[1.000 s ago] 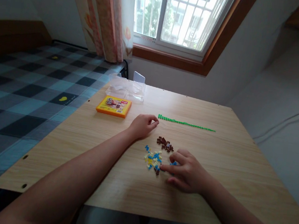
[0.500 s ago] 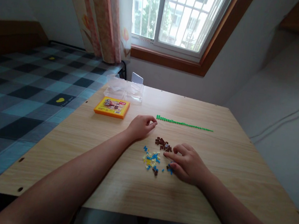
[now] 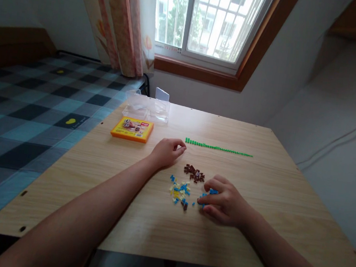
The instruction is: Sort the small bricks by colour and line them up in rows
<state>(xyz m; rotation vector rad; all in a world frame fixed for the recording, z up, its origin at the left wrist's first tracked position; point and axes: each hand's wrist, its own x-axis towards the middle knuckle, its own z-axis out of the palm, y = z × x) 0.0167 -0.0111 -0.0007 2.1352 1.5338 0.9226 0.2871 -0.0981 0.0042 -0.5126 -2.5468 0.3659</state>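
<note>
My right hand (image 3: 224, 201) rests on the wooden table (image 3: 273, 196) with its fingers curled around small blue bricks (image 3: 212, 192). Just left of it lies a loose pile of blue, yellow and brown bricks (image 3: 180, 190), and a small heap of brown bricks (image 3: 194, 173) sits behind that. My left hand (image 3: 167, 150) lies in a loose fist beside the left end of a long row of green bricks (image 3: 218, 147); what its fingers hold, if anything, is hidden.
An orange box (image 3: 132, 129) and a clear plastic case (image 3: 146, 107) stand at the table's far left. A bed with a blue checked cover (image 3: 29, 108) borders the left edge. Window and curtain are behind.
My right hand drew back from the mixed pile toward the right and curled its fingers over a few blue bricks. My left hand has stayed in place.
</note>
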